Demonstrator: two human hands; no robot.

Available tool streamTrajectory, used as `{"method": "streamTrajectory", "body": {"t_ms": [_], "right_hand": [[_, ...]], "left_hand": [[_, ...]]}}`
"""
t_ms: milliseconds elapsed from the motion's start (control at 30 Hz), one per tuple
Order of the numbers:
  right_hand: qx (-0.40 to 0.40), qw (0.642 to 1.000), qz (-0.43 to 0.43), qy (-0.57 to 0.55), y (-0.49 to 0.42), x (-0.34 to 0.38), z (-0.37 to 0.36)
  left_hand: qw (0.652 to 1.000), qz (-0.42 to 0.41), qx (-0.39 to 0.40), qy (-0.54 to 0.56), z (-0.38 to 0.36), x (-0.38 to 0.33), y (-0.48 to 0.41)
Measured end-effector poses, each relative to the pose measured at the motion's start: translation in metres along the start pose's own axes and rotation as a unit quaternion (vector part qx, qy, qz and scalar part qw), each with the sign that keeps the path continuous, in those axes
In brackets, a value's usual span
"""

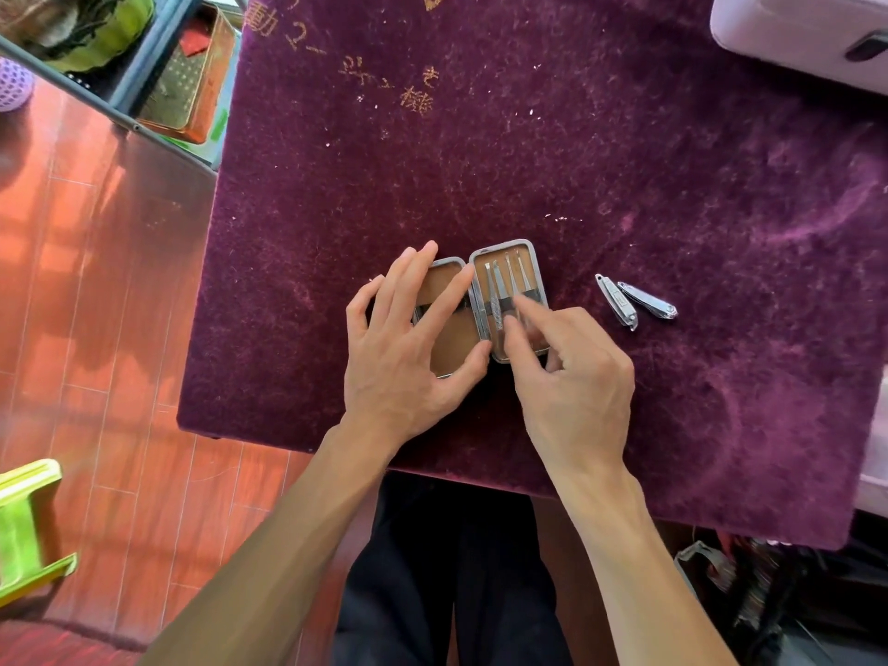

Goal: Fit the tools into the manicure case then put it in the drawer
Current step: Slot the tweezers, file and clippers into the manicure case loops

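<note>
Table (624, 161): manicure case (528, 262) laid open.
Left hand (408, 348): fingers (414, 276) flat, case steadied.
Right hand (572, 372): tools (499, 283) touched, grip unclear.

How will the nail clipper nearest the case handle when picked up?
The nail clipper looks like polished metal: probably stiff and somewhat slippery. It lies flat on the plush cloth, so it likely won't roll but may be awkward to pinch. The second clipper lies close beside it and could get nudged.
</note>
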State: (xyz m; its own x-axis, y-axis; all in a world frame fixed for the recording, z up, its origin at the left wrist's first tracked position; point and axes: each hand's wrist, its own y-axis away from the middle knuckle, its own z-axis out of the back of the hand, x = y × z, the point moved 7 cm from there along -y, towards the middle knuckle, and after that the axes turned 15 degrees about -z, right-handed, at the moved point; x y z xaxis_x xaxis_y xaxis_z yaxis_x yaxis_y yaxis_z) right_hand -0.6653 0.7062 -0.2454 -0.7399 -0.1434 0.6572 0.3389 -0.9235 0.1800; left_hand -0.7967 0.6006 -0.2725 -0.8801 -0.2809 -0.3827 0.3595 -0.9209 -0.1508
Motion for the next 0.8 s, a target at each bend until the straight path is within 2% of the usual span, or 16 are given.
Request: {"method": "streamTrajectory", "body": {"t_ms": [200,300,433,667,800], "right_hand": [[-0.090,0.992,-0.083,-0.020,-0.032,-0.048,0.064],[-0.064,0.991,-0.115,0.025,-0.047,-0.072,0.077],[-0.011,0.993,-0.103,0.062,-0.057,-0.082,0.074],[-0.007,0.993,-0.106,0.056,-0.059,-0.084,0.075],[-0.003,0.992,-0.126,-0.027,-0.055,-0.083,0.088]], "left_hand": [[0.999,-0.022,0.029,0.024,0.000,-0.001,0.001],[0.997,-0.041,0.058,0.031,-0.002,-0.002,0.002],[0.996,-0.045,0.074,0.035,-0.002,-0.003,0.002],[0.989,-0.001,0.078,0.122,0.011,-0.009,-0.002],[0.979,0.066,0.009,0.193,0.038,-0.017,-0.003]]}}
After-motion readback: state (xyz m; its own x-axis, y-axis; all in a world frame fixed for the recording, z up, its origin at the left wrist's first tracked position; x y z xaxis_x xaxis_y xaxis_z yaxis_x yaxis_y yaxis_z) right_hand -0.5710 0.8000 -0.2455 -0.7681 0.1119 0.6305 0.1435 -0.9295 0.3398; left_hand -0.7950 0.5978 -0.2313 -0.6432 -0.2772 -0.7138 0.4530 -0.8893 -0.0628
